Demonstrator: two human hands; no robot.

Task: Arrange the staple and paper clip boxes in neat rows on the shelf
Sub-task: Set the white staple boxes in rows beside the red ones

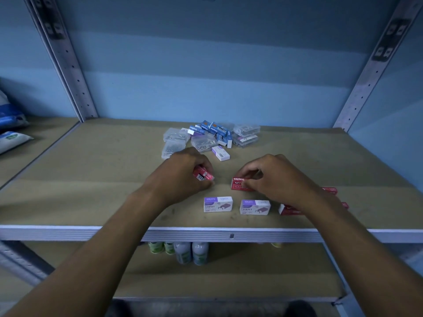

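The person works at the front of the shelf [68, 156], where a front row is already taking shape: two white boxes [218, 204] sit side by side near the edge, faces up and square to it, with a red box [288, 209] next along to the right, partly hidden under the right forearm. A further red box [329, 190] lies behind that one, apparently the start of a second row. The left hand [183, 172] grips a red staple box [203, 175] in curled fingers, tilted with its barcode end showing and seemingly just above the board, probably so it can be turned flat before it is set down. The right hand [272, 177] pinches another red box [240, 184] by its far edge between thumb and fingertips; this one lies flat, label up, just behind the white pair, and the fingertip hold suits small nudges to line it up with the boxes in front. Both hands stay low and close together, which fits laying the second row one box after another. The unsorted pile [210, 137] sits well back, in the middle of the shelf: blue boxes [214, 129] jumbled among clear clip boxes [176, 136], and one white box [220, 153] loose at its near side. By the look of it most of the sorting remains.
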